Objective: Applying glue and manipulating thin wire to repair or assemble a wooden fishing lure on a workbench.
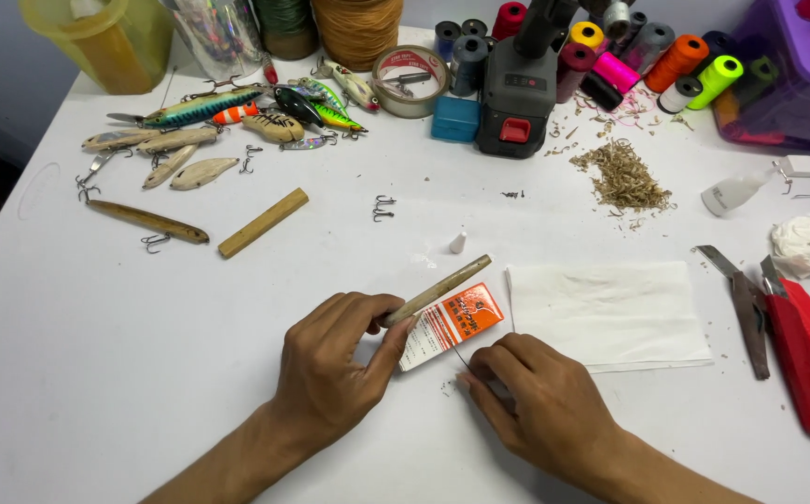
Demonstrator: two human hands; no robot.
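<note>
Left hand (330, 359) was clamped on a bare wooden lure blank (438, 290) at frame centre; right hand (540, 401) pinched a thin wire (462, 358) just below it, over the orange-and-white packet (452, 324). Blank looked shaped but unpainted, with no hooks fitted, unlike the painted lures (237, 107) upper left; treble hook (384, 207) lay loose above centre.

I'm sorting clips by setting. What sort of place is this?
Probably a hobby workbench for making fishing lures: painted and bare wooden lures with loose treble hooks, thread spools, wood shavings. The left hand holds a wooden stick.
</note>
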